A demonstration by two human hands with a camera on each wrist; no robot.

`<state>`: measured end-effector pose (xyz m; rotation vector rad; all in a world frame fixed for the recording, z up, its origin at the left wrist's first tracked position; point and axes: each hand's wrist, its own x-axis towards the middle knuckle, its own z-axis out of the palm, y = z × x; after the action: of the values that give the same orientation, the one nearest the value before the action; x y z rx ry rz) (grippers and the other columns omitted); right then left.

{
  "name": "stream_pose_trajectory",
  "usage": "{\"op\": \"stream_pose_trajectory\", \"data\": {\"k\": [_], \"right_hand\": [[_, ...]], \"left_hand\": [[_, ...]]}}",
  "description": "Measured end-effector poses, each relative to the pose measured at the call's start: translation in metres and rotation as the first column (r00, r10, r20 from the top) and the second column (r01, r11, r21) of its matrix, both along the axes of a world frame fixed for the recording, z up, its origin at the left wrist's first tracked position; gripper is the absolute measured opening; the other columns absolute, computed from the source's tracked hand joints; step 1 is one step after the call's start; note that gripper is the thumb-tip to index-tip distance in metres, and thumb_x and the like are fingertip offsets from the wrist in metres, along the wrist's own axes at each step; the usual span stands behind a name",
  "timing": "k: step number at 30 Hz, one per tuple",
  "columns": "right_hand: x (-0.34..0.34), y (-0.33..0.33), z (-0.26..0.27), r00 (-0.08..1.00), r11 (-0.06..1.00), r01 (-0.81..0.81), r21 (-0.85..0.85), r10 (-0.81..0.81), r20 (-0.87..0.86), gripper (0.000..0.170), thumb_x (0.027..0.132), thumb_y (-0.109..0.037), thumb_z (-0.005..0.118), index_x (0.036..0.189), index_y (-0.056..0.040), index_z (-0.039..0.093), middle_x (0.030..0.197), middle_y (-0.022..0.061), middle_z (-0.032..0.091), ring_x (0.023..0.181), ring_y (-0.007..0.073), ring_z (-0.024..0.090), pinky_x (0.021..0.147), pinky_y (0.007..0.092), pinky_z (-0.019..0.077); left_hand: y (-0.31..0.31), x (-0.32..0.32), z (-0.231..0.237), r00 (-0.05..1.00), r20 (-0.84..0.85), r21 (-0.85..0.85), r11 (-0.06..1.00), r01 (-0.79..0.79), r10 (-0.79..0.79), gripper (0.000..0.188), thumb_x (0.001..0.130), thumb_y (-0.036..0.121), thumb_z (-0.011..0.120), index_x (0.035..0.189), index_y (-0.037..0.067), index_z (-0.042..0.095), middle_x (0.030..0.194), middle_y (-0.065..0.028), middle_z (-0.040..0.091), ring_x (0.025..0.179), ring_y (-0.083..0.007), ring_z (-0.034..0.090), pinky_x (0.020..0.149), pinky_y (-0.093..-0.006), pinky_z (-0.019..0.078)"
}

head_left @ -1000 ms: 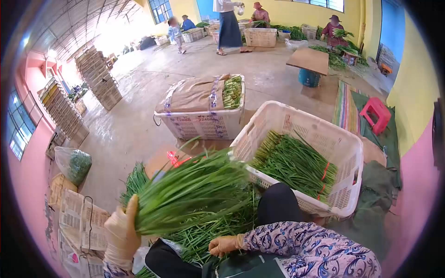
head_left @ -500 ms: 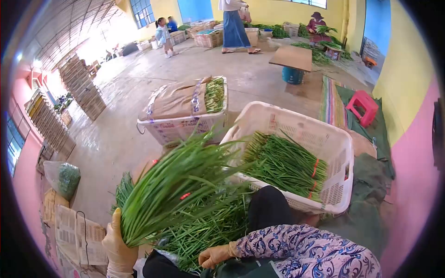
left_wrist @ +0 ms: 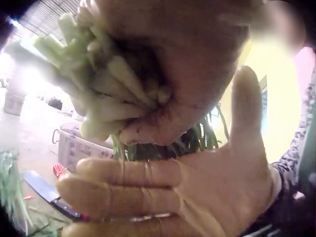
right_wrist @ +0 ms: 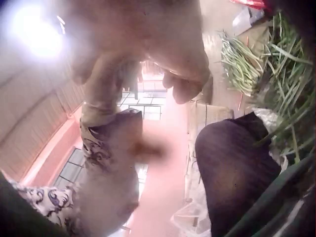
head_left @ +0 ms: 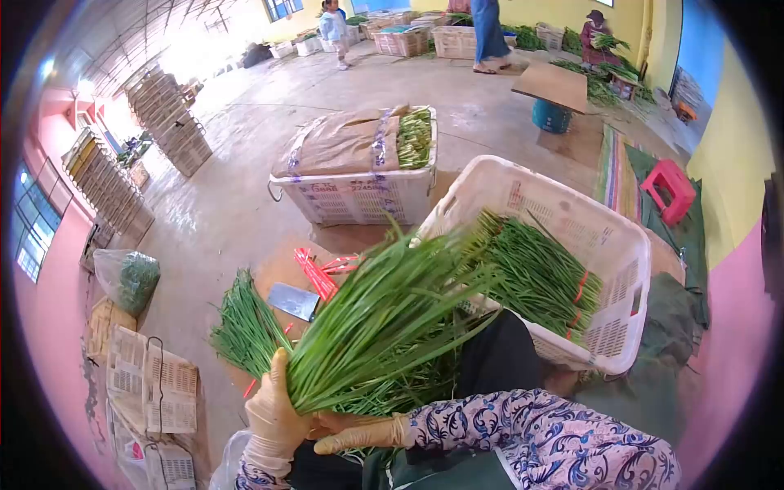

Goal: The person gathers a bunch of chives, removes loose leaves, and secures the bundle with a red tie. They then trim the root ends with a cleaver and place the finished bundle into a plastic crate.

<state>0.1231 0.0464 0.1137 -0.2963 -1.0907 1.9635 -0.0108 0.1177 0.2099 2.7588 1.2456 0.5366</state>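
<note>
Head view shows green stalks (head_left: 380,306) fanning out above both hands (head_left: 273,415)

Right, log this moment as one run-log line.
left hand: grips green bunch | right hand: open near stem ends | cleaver: on board | crate: holds more bunches

Pink stool (head_left: 669,192), teal bucket (head_left: 551,116), blue-swirled sleeve (head_left: 545,433), striped mat (head_left: 614,175), yellow-and-pink wall (head_left: 739,188)

Past the fingers of the left hand (head_left: 273,415), the knife blade (head_left: 294,301) is smooth, glossy metal and the red straps (head_left: 314,274) look like shiny plastic. Right of those fingers, the crate (head_left: 563,190) is plastic, the stool (head_left: 671,193) smooth plastic. Behind the right hand's (head_left: 363,434) fingers, the sleeve (head_left: 563,441) is matt cloth
</note>
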Motion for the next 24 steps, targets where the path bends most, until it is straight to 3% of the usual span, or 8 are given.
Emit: {"op": "stream_pose_trajectory", "data": {"k": [5,8,11,15,16,17,20,24], "right_hand": [[0.012,0.007,0.018,0.953,0.969,0.226,0.102,-0.242,0.18,0.068,0.093,-0.042,0.066,0.143,-0.002,0.043,0.143,0.0126,0.049,0.134,0.0233,0.042,0.115,0.038,0.0307],[0.024,0.008,0.051,0.927,0.96,0.23,0.16,-0.266,0.266,0.063,0.091,-0.039,0.069,0.139,-0.0015,0.049,0.134,0.0121,0.058,0.125,0.0217,0.051,0.11,0.0378,0.0371],[0.023,0.0,0.076,0.939,0.958,0.279,0.07,-0.287,0.187,0.063,0.091,-0.037,0.07,0.139,-0.0017,0.049,0.135,0.0125,0.057,0.127,0.0213,0.05,0.11,0.0366,0.0367],[-0.015,-0.005,0.011,0.965,0.947,0.257,-0.194,-0.261,0.002,0.078,0.087,-0.04,0.074,0.145,-0.0006,0.04,0.146,0.0136,0.045,0.132,0.0229,0.043,0.112,0.0347,0.0331],[-0.018,-0.004,0.002,0.976,0.935,0.186,-0.301,-0.211,-0.052,0.087,0.086,-0.043,0.075,0.149,0.0002,0.033,0.15,0.0144,0.039,0.134,0.0233,0.039,0.114,0.0341,0.03],[-0.019,-0.008,-0.004,0.978,0.936,0.195,-0.292,-0.207,-0.01,0.086,0.087,-0.043,0.074,0.149,0.0004,0.033,0.149,0.0142,0.04,0.135,0.0229,0.039,0.114,0.0338,0.0298],[-0.006,-0.031,0.012,0.975,0.942,0.22,-0.252,-0.206,0.083,0.081,0.09,-0.04,0.072,0.148,0.0003,0.032,0.147,0.0126,0.042,0.136,0.0214,0.038,0.114,0.0334,0.0305],[-0.024,-0.011,0.007,0.963,0.884,0.001,-0.468,-0.127,-0.237,0.074,0.093,-0.036,0.069,0.147,-0.0004,0.033,0.145,0.0124,0.044,0.132,0.0203,0.042,0.111,0.0348,0.0357]], "left_hand": [[-0.011,-0.007,-0.01,1.0,-0.025,0.022,1.0,0.017,-0.017,0.083,0.074,0.027,0.075,0.143,0.0,0.038,0.093,-0.0173,0.062,0.074,-0.0367,0.066,0.06,-0.0443,0.053],[-0.018,-0.011,-0.008,0.999,-0.016,0.029,0.998,-0.048,0.048,0.08,0.079,0.023,0.075,0.145,0.0,0.035,0.102,-0.0191,0.064,0.081,-0.0385,0.067,0.064,-0.0415,0.0548],[-0.034,-0.003,-0.01,0.989,0.096,0.14,0.982,-0.125,0.112,0.08,0.079,0.023,0.074,0.145,-0.001,0.035,0.102,-0.0192,0.064,0.083,-0.0388,0.067,0.066,-0.0424,0.0547],[-0.055,0.003,-0.041,0.934,0.249,0.087,0.955,-0.283,0.254,0.078,0.08,0.02,0.072,0.145,-0.001,0.034,0.099,-0.0183,0.063,0.084,-0.0375,0.066,0.069,-0.0431,0.0535],[-0.057,0.001,-0.055,0.94,0.2,0.067,0.954,-0.294,0.276,0.081,0.079,0.02,0.07,0.147,-0.002,0.032,0.092,-0.0144,0.061,0.076,-0.0347,0.062,0.063,-0.0421,0.0497],[-0.059,-0.002,-0.065,0.946,0.236,0.056,0.969,-0.242,0.223,0.077,0.08,0.019,0.068,0.145,-0.002,0.034,0.091,-0.0143,0.059,0.075,-0.0344,0.062,0.061,-0.0423,0.0492],[-0.08,0.002,-0.042,0.947,0.06,0.016,0.949,-0.316,0.314,0.07,0.077,0.019,0.069,0.139,0.0,0.044,0.092,-0.0145,0.06,0.075,-0.0336,0.063,0.061,-0.0419,0.0505],[-0.074,0.001,-0.017,0.943,-0.161,0.037,0.957,-0.289,0.291,0.069,0.075,0.02,0.068,0.137,0.0,0.045,0.087,-0.0135,0.057,0.071,-0.033,0.061,0.059,-0.0433,0.0481]]}}
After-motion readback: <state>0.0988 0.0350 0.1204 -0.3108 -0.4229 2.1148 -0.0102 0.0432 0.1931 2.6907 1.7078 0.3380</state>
